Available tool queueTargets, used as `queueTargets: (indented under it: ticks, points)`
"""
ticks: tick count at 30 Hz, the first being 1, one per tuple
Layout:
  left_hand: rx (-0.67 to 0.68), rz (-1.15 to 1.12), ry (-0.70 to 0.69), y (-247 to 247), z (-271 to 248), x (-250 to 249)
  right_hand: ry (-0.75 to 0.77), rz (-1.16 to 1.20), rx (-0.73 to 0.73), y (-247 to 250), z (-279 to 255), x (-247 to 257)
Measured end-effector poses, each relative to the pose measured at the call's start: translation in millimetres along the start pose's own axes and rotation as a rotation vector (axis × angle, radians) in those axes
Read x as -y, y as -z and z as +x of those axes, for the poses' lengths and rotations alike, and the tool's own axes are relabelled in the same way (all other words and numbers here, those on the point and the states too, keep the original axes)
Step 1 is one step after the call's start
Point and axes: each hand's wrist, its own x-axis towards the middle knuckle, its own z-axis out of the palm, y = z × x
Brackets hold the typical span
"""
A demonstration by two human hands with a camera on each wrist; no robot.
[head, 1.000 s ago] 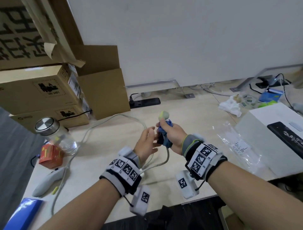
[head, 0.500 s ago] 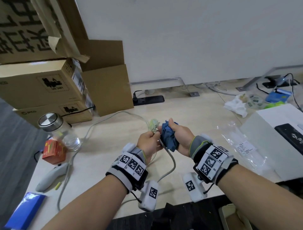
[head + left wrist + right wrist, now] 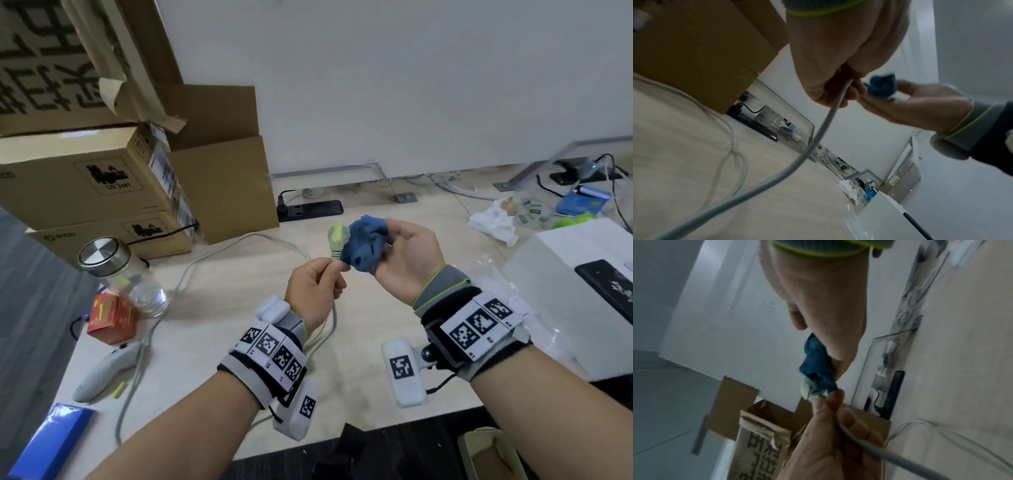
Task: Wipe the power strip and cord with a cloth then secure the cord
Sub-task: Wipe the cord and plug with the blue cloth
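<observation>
My left hand (image 3: pixel 317 287) pinches the grey cord (image 3: pixel 818 134) just below its pale plug (image 3: pixel 337 241), holding the plug upright above the table. My right hand (image 3: pixel 406 255) grips a bunched blue cloth (image 3: pixel 366 248) and presses it against the plug's right side. The cloth (image 3: pixel 817 366) meets the plug (image 3: pixel 807 390) right above my left fingertips (image 3: pixel 835 398). From my left hand the cord (image 3: pixel 330 329) hangs down and loops over the table (image 3: pixel 212 308) to the left. A black power strip (image 3: pixel 310 209) lies at the back by the wall.
Stacked cardboard boxes (image 3: pixel 113 171) stand at the back left. A glass jar (image 3: pixel 126 274), a red box (image 3: pixel 111 317), a grey controller (image 3: pixel 102 371) and a blue packet (image 3: pixel 51 438) lie at the left. A white box (image 3: pixel 575 291) and crumpled tissue (image 3: pixel 493 222) are at the right.
My right hand slid the blue cloth up the cord onto the plug and now holds it beside the plug. My left hand took hold just under the plug and lifted it.
</observation>
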Motion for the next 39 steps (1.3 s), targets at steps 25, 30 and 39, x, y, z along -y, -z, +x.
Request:
queueTargets:
  ticks: [25,30,39]
  points:
    - [-0.007,-0.491,0.305,8.3,19.6,-22.7,0.265,-1.587,0.070,77.6,0.2,-83.1]
    - [-0.043,-0.107,-0.038,7.6,13.2,-20.4,0.291,-1.098,-0.162,88.9,-2.2,-56.8]
    - [0.113,0.193,-0.200,-9.3,7.8,-12.8,0.909,-0.871,-0.102,9.9,-19.6,-10.5]
